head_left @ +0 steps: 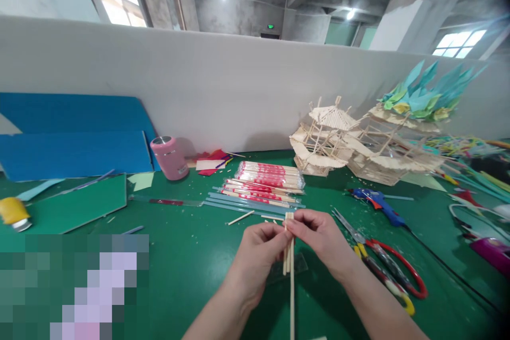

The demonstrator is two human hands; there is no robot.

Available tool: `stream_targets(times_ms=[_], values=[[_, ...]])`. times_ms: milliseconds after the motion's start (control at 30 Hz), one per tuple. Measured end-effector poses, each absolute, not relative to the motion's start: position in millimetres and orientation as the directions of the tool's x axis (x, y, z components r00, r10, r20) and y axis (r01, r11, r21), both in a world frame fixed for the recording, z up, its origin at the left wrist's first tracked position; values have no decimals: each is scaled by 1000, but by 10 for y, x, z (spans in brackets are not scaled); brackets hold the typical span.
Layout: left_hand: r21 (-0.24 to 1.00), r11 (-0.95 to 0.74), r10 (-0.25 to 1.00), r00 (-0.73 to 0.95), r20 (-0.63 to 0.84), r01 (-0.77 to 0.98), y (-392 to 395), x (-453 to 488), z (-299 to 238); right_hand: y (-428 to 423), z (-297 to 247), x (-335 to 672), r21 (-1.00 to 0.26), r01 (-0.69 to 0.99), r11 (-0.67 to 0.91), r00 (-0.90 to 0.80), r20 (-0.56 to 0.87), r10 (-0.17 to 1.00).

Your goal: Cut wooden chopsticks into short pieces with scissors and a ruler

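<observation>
My left hand (257,252) and my right hand (319,231) meet above the green table, both closed on a small bunch of wooden chopsticks (292,287). The sticks stand roughly upright in view with their top ends level; one runs much longer than the others, down past the bottom edge. Fingertips and thumbs of both hands pinch near the top, hiding part of the sticks. Just beyond my hands lie short cut stick pieces (241,218), blue glue sticks (247,202) and plastic-wrapped chopsticks (269,174) with red print.
Scissors (360,239), red-handled pliers (398,268) and a blue glue gun (380,206) with its cord lie at right. Wooden stick models (332,117) stand behind. At left are a pink bottle (169,158), blue boards (71,154) and a yellow-handled tool (15,211).
</observation>
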State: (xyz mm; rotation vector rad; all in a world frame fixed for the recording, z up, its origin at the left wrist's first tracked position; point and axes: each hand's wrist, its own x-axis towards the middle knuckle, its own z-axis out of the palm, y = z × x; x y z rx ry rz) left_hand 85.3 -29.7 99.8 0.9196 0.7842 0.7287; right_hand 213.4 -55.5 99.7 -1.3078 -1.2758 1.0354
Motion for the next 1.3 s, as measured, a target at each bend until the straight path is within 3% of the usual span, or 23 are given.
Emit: stream_targets(times_ms=[1300], values=[[857,486,773,543,-330,-171,-300,891,981,-541,925,2159,-990,144,-7,177,18,984]])
